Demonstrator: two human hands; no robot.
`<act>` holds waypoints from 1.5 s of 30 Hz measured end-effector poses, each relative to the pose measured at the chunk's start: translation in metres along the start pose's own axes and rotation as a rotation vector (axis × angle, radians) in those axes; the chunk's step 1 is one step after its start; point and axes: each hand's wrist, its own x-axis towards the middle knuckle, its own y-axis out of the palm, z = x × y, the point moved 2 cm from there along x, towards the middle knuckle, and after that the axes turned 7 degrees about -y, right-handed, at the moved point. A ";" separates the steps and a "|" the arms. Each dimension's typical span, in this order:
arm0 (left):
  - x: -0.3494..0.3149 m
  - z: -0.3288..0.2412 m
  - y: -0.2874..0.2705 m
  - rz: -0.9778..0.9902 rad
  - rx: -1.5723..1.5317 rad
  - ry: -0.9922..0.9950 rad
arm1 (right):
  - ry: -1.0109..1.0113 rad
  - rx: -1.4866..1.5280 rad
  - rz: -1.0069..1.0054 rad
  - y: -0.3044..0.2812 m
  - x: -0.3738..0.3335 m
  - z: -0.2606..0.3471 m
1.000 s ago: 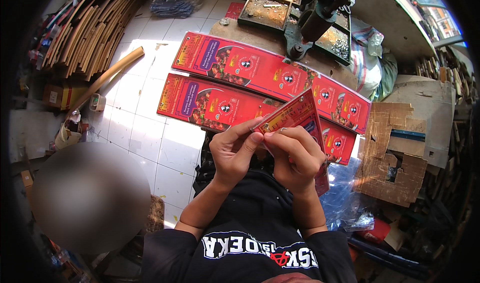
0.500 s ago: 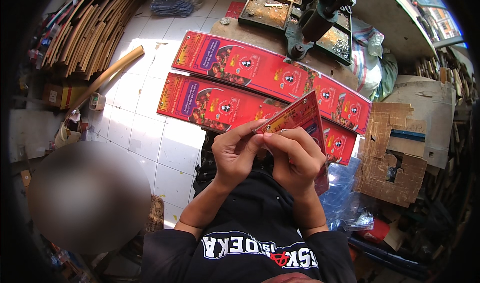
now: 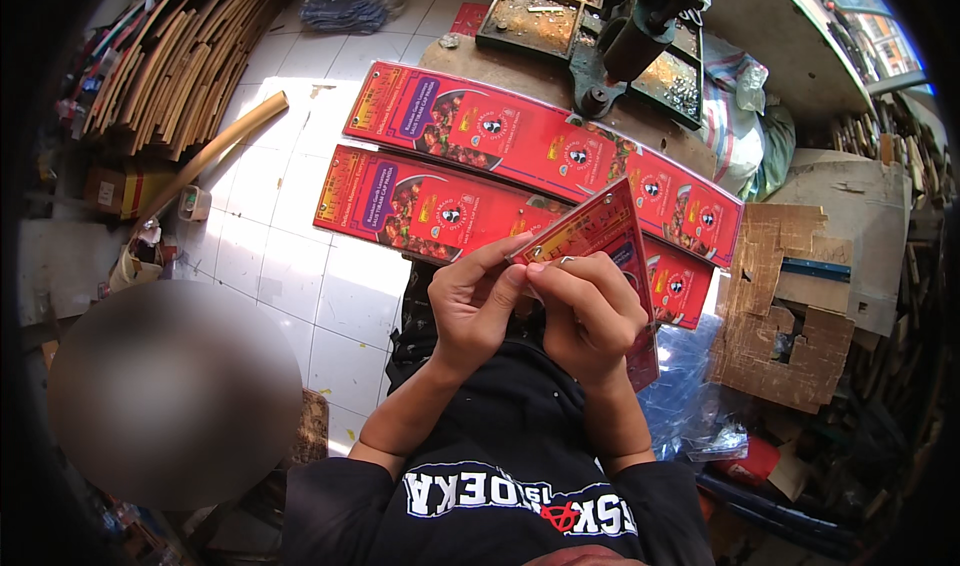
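A red printed panel (image 3: 600,228), glossy and tilted up in front of my chest, is between my hands. My left hand (image 3: 468,311) pinches it at the near left corner, thumb and forefinger together. Right beside those fingertips, my right hand (image 3: 590,316) is closed at the same corner, its curled fingers lying over the panel's near side. Anything small between the fingertips is hidden. Just beyond, two long stacks of similar red panels lie side by side, a far stack (image 3: 520,136) and a near stack (image 3: 400,194), the latter partly covered by the held panel.
Behind the stacks stands a dark metal press (image 3: 635,51) beside a compartment tray (image 3: 540,21) of small metal bits. Cut cardboard (image 3: 775,316) and clear plastic sheets (image 3: 675,386) lie at right. A cardboard tube (image 3: 220,146) leans at left near stacked cardboard strips (image 3: 185,61).
Both hands stay at the panel's corner. The left hand has shifted very slightly to the right, and the panel's tilt has changed a little. The stacks have not moved.
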 end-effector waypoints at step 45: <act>0.032 0.016 -0.005 0.394 -0.872 -0.117 | 0.968 0.827 0.238 -0.011 -0.071 -0.032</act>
